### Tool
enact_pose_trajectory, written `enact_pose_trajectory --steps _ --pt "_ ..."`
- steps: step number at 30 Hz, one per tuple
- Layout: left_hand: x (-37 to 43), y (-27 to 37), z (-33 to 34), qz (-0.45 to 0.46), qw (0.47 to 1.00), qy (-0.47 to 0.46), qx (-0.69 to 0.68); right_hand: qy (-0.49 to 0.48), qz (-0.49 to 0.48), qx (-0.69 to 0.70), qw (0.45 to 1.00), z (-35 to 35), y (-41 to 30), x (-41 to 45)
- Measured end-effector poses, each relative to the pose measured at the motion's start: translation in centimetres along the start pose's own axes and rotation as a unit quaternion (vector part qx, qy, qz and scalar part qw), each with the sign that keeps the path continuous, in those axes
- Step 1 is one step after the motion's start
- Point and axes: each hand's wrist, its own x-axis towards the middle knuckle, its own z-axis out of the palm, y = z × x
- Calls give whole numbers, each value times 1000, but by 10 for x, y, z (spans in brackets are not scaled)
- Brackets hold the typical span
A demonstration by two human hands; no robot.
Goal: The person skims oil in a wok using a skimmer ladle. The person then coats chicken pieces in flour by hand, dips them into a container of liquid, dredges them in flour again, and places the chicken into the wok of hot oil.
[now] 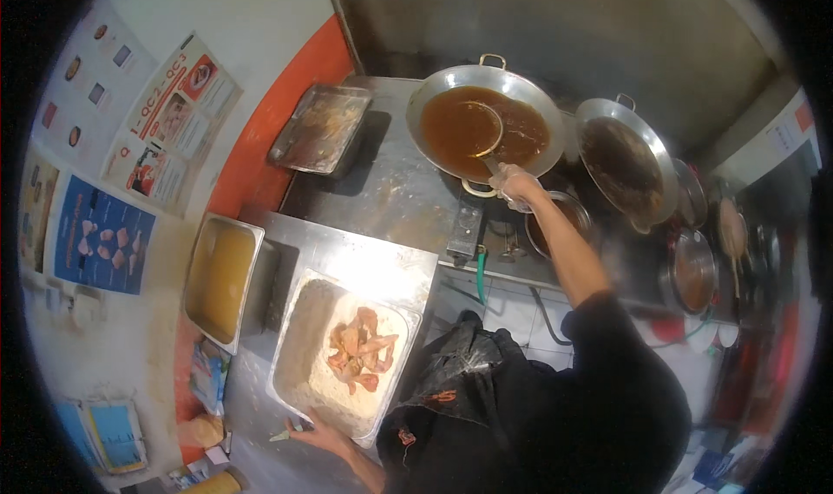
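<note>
In my right hand (515, 185), which wears a clear plastic glove, is the handle of a round wire skimmer (500, 130). The skimmer's ring rests in brown oil inside a large metal wok (423, 89) with loop handles. My bare left hand (325, 437) is at the near end of a deep steel pan (281, 372), fingers apart against its outer side. White flour (338, 390) covers the bottom of this pan. Raw chicken pieces (361, 351) lie heaped on the flour.
A steel pan of yellowish liquid (224, 279) stands left of the flour pan. Further back is a stained steel tray (322, 130). A second wok (595, 113) with dark oil and a smaller pot (586, 208) sit to the right. A green hose (481, 276) hangs at the counter edge.
</note>
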Motion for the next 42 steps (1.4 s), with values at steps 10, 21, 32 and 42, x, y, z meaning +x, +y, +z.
enact_pose_trajectory --steps 10,21,32,42 --pt "5 -19 -6 15 1000 3 24 -3 -50 36 998 -6 -42 -38" --pt "2 -9 -5 18 1000 -10 8 -79 49 261 961 -16 -49 -93" --pt "-1 -16 -9 9 999 -20 -34 -41 80 383 919 -38 -5 -187" --pt "3 -19 -7 15 999 -37 -8 300 90 -24 949 -6 54 -332"
